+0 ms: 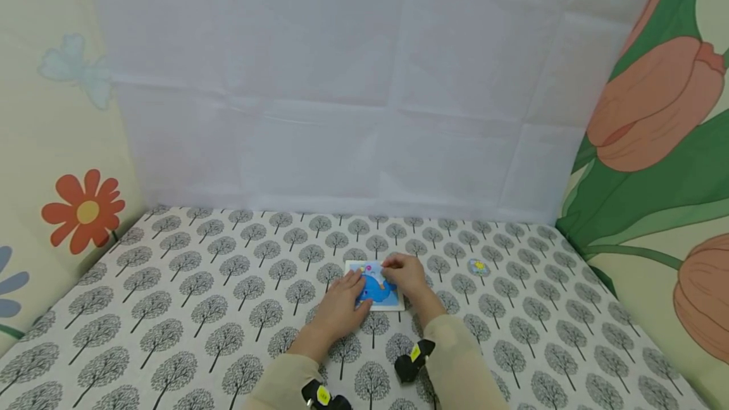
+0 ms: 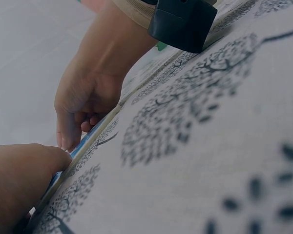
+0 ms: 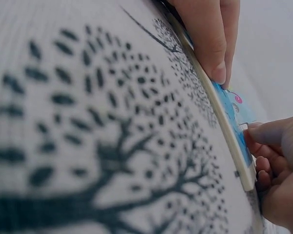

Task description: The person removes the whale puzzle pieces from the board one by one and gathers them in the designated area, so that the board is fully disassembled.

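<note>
Tree-print cloth (image 1: 228,309) surrounds your left hand (image 1: 342,305), whose extended fingers rest on the blue picture board (image 1: 390,300) beneath both hands; your right hand (image 1: 407,273) pinches what seems a thin piece (image 3: 243,126). Too light a left touch could let the board skid mid-pinch.

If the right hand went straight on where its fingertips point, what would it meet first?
Probably the left hand, which rests on the flat, rectangular, pale-edged board with a blue picture, though the hands' relative heights are unclear.
</note>
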Demonstrator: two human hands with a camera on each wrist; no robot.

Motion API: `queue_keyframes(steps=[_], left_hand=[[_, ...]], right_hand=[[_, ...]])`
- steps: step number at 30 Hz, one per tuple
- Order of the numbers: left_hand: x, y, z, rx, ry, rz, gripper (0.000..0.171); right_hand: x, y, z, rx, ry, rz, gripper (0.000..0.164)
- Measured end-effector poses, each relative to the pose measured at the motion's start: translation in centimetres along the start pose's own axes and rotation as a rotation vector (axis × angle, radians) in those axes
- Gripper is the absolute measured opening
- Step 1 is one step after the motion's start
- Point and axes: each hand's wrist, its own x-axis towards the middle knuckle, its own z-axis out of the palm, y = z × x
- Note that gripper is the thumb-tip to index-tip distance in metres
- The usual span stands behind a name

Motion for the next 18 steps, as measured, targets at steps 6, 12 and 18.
queue_keyframes(steps=[6,12,18], left_hand=[[-0.01,0.03,-0.06,0.012,-0.004,0.002,0.046],[-0.04,-0.05,-0.02,0.02,-0.008,0.002,0.046],[0.04,-0.09,-0.01,0.024,-0.007,-0.002,0.048]], right_hand=[[0.14,0.14,0.18,0.023,0.011,0.022,0.003],[0.23,0.23,0.27,0.032,0.018,0.04,0.005],[0.31,0.18,0.19,0.023,0.011,0.042,0.003]])
